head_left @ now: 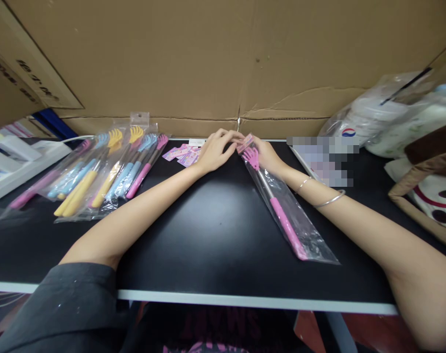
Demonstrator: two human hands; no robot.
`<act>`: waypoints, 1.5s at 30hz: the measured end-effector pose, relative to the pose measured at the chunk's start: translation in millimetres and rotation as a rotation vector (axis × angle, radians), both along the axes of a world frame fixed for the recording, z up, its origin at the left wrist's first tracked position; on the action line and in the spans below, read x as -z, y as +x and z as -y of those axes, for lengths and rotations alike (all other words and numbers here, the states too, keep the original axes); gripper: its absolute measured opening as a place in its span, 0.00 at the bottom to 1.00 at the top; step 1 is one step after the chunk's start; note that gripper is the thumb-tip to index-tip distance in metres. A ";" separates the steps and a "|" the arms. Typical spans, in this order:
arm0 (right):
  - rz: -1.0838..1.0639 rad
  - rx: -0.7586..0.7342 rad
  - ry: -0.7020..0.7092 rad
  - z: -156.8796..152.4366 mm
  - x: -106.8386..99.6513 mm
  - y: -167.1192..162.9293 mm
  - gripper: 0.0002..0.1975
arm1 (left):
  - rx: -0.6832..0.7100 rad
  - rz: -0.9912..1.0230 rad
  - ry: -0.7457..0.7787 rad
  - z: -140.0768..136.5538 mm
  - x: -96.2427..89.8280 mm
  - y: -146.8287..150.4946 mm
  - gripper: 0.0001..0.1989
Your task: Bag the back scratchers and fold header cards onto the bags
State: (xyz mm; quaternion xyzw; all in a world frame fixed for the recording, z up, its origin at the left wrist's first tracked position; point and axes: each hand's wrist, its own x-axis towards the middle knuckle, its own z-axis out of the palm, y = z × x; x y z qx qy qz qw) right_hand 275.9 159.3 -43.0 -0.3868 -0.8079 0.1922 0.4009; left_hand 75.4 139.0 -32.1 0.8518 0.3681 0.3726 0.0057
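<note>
A pink back scratcher [287, 228] with a metal shaft lies slanting on the table inside a clear plastic bag [313, 235], claw end away from me. A small pink printed card [245, 143] shows at the bag's top. My right hand [266, 154] is closed on the bag's top beside the claw, its fingers partly hidden behind the card. From the other side, my left hand [218, 149] reaches the same corner, thumb and bent fingers pinching at the card's edge. Left of that hand several loose pink-purple cards [188, 154] lie in a small pile.
Several bagged back scratchers [108, 176] in pink, blue and yellow lie at left, beside a white plastic holder [24, 162]. Cardboard [208, 63] walls the back. At right are a bagged cup [373, 117], a partly blurred flat item [311, 159] and a brown-handled bag [406, 206].
</note>
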 end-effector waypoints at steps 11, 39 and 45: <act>-0.006 -0.064 0.020 -2.9 0.7 0.8 0.21 | -0.001 -0.080 -0.036 -1.9 0.1 1.9 0.12; -0.192 -0.002 -0.143 -11.9 4.0 5.7 0.13 | -0.198 -0.060 -0.134 -1.3 -0.5 4.0 0.14; -0.159 0.013 -0.128 -9.0 4.0 4.6 0.12 | -0.235 -0.093 -0.088 0.7 -2.0 4.1 0.13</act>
